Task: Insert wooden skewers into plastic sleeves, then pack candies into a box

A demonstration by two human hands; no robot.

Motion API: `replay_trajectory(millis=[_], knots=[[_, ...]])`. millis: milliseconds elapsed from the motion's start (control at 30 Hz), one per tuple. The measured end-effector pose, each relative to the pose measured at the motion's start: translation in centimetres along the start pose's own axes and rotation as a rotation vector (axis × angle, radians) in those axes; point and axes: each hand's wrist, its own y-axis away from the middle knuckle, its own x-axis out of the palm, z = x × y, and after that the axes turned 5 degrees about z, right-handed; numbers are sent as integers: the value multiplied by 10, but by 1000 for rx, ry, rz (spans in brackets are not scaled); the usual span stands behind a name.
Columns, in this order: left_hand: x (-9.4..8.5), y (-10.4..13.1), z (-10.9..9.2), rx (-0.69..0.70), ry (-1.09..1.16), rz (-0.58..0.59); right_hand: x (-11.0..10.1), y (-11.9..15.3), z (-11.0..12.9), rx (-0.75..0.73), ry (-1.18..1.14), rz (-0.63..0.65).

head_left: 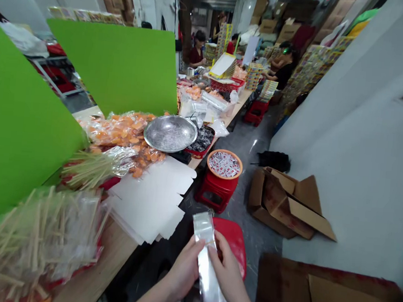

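Observation:
A long narrow stack of clear plastic bags (206,226) hangs in front of my body, with a band around it near the top. My left hand (187,263) grips its left side, thumb pressed on the front. On the other side my right hand (224,260) is closed around the same stack, its fingers partly hidden behind it. Below and beyond them is a red stool (238,241). To the left, white card sheets (151,193) lie on the table edge, near my left hand but apart from it.
Bagged wooden sticks (46,236) and orange pieces (118,129) cover the table beside a metal bowl (170,133). An orange basin of small packets (225,164) rests on a red stool (215,190). Cardboard boxes (288,205) lie right. Several people sit or stand farther back.

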Motion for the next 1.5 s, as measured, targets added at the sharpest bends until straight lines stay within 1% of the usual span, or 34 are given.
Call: replay_trajectory(millis=[100, 167, 267, 367, 467, 567, 667, 733, 800, 867, 933, 1067, 1200, 1333, 1433, 1500], knots=[[-5, 4, 2, 89, -110, -24, 3, -2, -3, -48, -47, 59], [-7, 6, 4, 137, -149, -58, 4, -3, -6, -32, -107, 79], [-10, 8, 7, 225, -176, -154, 6, -6, -5, 15, -86, 143], [-15, 11, 14, 288, -203, -266, 10, -6, -2, -22, 7, 274], [-24, 17, 22, 355, -157, -332, 18, -6, -8, -22, -8, 379], [-34, 26, 27, 392, -66, -387, 30, -6, -23, 9, -63, 480], [-44, 34, 26, 437, -25, -451, 41, -5, -34, 34, -64, 540], [-49, 38, 22, 462, -30, -486, 46, -5, -31, 66, -101, 594], [-55, 41, 15, 462, -39, -486, 52, -6, -23, 121, -159, 597], [-60, 42, 7, 443, -26, -453, 61, -10, -12, 166, -192, 520], [-64, 45, -4, 436, -6, -420, 75, -17, -2, 166, -189, 450], [-73, 56, -35, 468, -16, -397, 112, -26, 12, 79, -136, 454], [-83, 74, -72, 417, 38, -376, 143, -24, 19, -9, -35, 421], [-94, 89, -99, 379, 89, -308, 160, -17, 32, -53, 32, 405], [-100, 95, -110, 387, 100, -268, 169, -18, 47, -73, -41, 386], [-103, 96, -113, 414, 65, -259, 175, -21, 56, -87, -96, 347]])
